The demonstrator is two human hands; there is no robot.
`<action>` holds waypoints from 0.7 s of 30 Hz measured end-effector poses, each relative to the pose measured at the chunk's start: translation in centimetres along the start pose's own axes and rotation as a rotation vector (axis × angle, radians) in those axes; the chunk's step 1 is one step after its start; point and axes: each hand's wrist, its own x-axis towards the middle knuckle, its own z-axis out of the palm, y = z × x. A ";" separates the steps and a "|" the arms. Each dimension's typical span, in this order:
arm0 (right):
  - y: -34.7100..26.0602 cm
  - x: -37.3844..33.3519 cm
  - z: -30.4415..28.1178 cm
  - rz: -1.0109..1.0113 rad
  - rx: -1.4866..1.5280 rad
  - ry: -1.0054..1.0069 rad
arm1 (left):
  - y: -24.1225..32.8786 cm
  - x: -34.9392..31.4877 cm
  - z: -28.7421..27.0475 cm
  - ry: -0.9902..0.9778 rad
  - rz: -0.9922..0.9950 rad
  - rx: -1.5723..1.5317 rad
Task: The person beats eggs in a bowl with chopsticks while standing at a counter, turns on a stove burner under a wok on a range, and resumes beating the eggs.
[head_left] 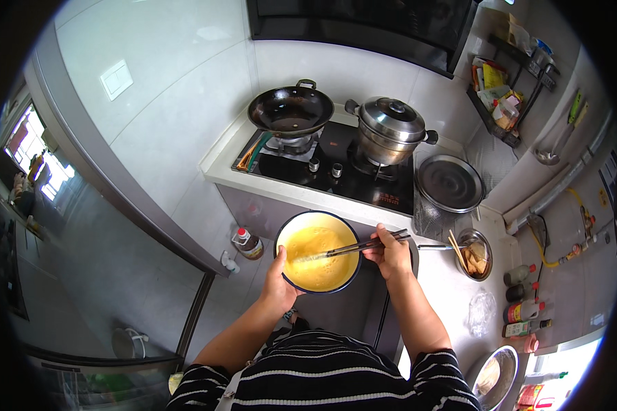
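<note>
My left hand (279, 286) grips the near left rim of a white bowl with a dark blue edge (357, 268), holding it in front of my body. Inside is yellow, frothy liquid that looks like beaten egg (308, 270). My right hand (391, 255) is closed around a pair of dark chopsticks (355, 248) with lighter tips. The tips dip into the yellow liquid near the bowl's middle, and the back ends stick out past my right fingers.
A wok (291, 109) and a lidded steel pot (391, 127) stand on the gas stove (336, 188). To the right are a black pan lid (451, 181), a steel bowl of food with chopsticks (487, 274), a crumpled plastic bag (482, 312) and several sauce bottles (521, 313). An oil bottle (247, 245) stands on the floor.
</note>
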 end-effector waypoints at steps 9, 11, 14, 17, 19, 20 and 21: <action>-5.0 -3.5 0.0 -0.615 -0.182 -0.060 | -0.9 -0.9 0.3 0.048 0.021 -0.025; -5.9 -4.0 -0.7 -0.667 -0.306 -0.083 | -1.0 -1.2 0.2 0.044 0.022 -0.034; -5.7 -3.9 -1.5 -0.438 -0.322 -0.074 | -1.3 -1.5 0.1 0.024 0.022 -0.045; -3.0 -3.9 -1.4 -0.233 -0.238 -0.055 | -1.2 -1.9 0.4 0.030 0.003 -0.029; -1.0 -4.2 -1.0 -0.185 -0.150 -0.033 | -1.1 -1.9 0.3 0.043 -0.011 -0.018; -0.1 -4.2 -0.8 -0.195 -0.094 -0.008 | -1.1 -1.8 -0.1 0.028 -0.013 -0.019; 0.3 -4.3 -0.5 -0.229 -0.042 0.000 | -1.0 -1.6 -0.7 0.012 -0.016 -0.021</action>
